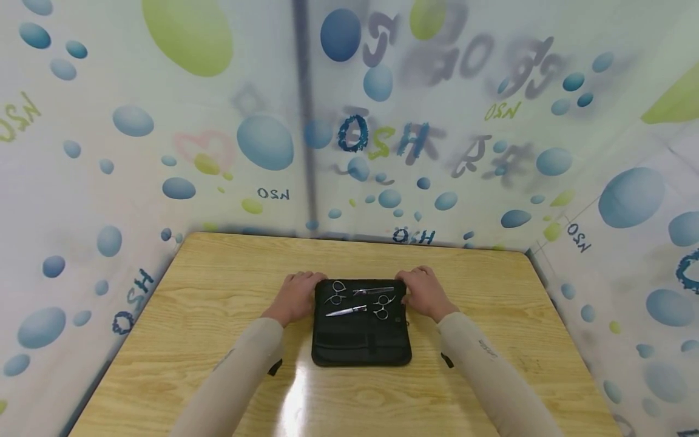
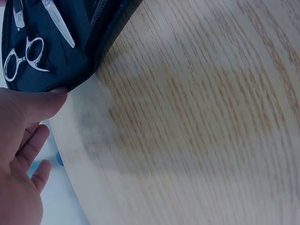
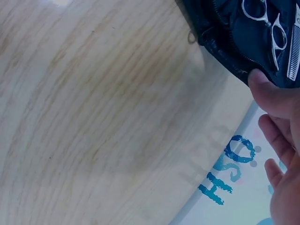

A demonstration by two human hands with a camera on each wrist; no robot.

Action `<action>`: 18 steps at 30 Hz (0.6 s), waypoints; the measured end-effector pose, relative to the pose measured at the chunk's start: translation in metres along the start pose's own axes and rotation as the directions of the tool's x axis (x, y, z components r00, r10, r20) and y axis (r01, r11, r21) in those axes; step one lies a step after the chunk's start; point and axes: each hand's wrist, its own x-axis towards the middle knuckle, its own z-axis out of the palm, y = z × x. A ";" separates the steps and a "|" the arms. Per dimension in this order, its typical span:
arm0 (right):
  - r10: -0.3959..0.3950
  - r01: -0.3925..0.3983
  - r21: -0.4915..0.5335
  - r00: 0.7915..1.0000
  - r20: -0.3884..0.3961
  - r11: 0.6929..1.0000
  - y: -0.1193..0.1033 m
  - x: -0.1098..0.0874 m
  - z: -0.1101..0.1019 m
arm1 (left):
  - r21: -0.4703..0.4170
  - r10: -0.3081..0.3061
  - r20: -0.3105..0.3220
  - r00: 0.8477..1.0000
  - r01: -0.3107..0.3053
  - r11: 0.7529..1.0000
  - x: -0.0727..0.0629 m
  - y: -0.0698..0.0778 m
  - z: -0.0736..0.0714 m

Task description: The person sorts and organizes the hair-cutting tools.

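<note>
A black zip case (image 1: 390, 346) lies opened out on the wooden table, tilt unclear. Two pairs of silver scissors rest in its far half, pointing opposite ways. The thinning shears (image 1: 374, 291) have handle rings at the left; their toothed blade (image 3: 294, 49) shows in the right wrist view. The plain scissors (image 1: 346, 311) have their rings at the right. My left hand (image 1: 297, 296) pinches the case's far left corner, thumb on the zip edge. At the far right corner my right hand (image 1: 427, 292) does the same. Loosely bent fingers (image 2: 35, 145) hang beyond the edge.
The wooden table (image 1: 218, 340) extends around the case on every side. Behind it and at both sides stand wall sheets (image 1: 262, 212) printed with blue and green dots and letters. Dark straps (image 1: 275, 367) show beneath the sleeves.
</note>
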 end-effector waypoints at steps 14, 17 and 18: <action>-0.052 0.046 -0.033 0.975 -0.218 0.998 0.001 -0.001 -0.011 | 0.051 0.125 -0.274 0.954 -0.115 0.992 -0.003 -0.006 -0.004; -0.058 0.051 -0.035 0.968 -0.244 0.998 0.000 -0.002 -0.013 | 0.059 0.148 -0.312 0.938 -0.136 0.989 -0.004 -0.005 -0.006; -0.062 0.055 -0.035 0.967 -0.248 0.998 -0.001 -0.002 -0.014 | 0.064 0.158 -0.323 0.933 -0.145 0.987 -0.004 -0.005 -0.006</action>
